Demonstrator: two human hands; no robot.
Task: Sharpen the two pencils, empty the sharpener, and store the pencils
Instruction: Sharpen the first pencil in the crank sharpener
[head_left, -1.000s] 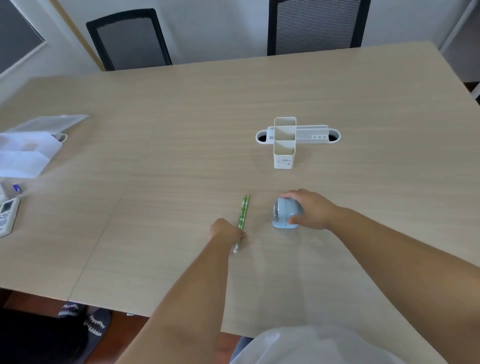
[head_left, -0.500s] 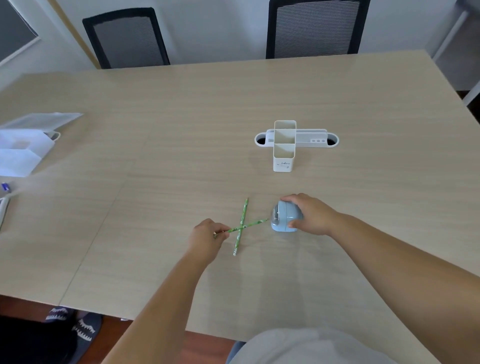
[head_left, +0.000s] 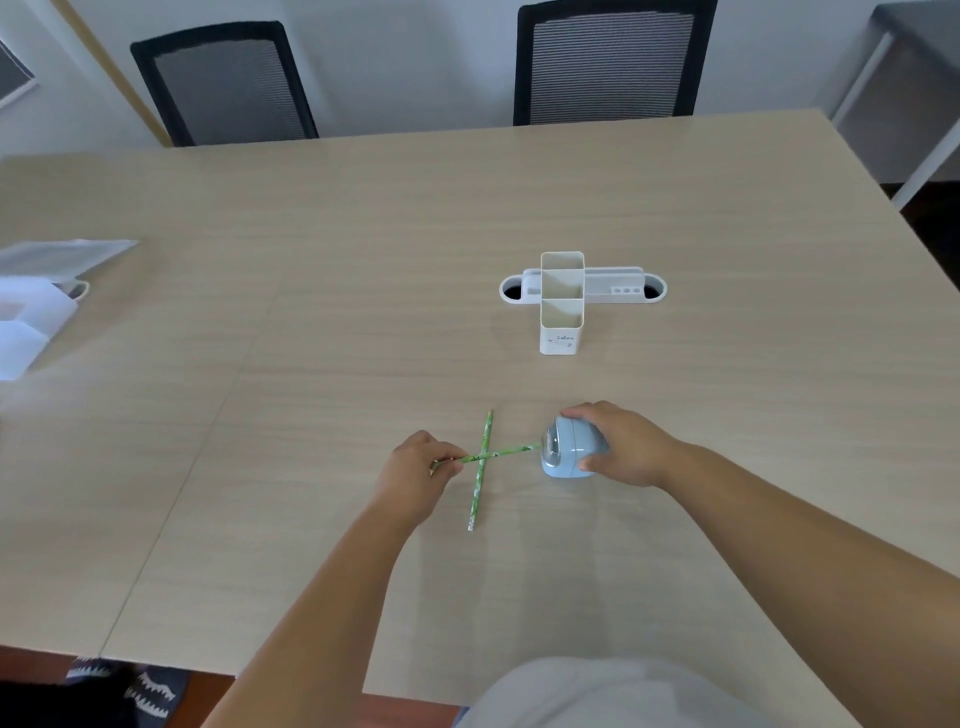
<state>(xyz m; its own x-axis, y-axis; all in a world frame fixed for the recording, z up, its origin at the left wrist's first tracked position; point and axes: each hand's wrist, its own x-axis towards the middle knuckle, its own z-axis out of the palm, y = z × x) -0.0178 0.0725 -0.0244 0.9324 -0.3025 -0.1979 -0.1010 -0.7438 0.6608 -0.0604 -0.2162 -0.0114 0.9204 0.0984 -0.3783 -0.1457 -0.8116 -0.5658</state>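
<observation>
My left hand (head_left: 415, 470) pinches the end of a green pencil (head_left: 511, 451) held level, its tip at the front of a light blue sharpener (head_left: 566, 451). My right hand (head_left: 621, 444) wraps around the sharpener from the right and holds it on the table. A second green pencil (head_left: 479, 475) lies flat on the wooden table (head_left: 363, 260), pointing away from me, crossed under the held one. A white pencil holder (head_left: 561, 306) with open compartments stands further back.
White papers and a plastic bag (head_left: 36, 306) lie at the table's left edge. Behind the pencil holder is a white cable port (head_left: 628, 288) set in the table. Two black mesh chairs (head_left: 228, 83) stand at the far side.
My left hand lifted one pencil off the table, turned it sideways and brought its tip to the sharpener's front. My right hand kept its hold on the sharpener.
</observation>
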